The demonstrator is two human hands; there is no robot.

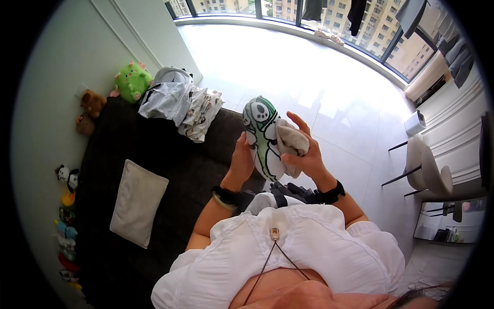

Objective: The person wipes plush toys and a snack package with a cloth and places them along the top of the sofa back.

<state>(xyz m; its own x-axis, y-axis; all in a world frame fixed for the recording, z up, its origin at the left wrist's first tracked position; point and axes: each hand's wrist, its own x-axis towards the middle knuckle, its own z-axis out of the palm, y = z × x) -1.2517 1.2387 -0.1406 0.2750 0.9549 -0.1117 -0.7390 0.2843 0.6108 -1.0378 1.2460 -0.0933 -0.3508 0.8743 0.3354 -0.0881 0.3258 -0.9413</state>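
In front of my chest I hold a green and white plush toy (261,136) with dark outlines and a round face printed near its top. My left hand (241,160) grips its left side, with the fingers partly hidden behind it. On the other side my right hand (310,157) holds a crumpled beige-grey cloth (292,138) against the toy's right edge. The thumb lies over the front of the cloth and one finger sticks up beyond it. Whether the right fingers also touch the toy cannot be seen.
A dark sofa (103,190) on the left bears a pale cushion (139,203) and folded patterned clothes (200,113). A green plush (133,81) and brown plushes sit along its back. At the right stand a chair (423,167) and a mirror (447,219); clothes hang by the window.
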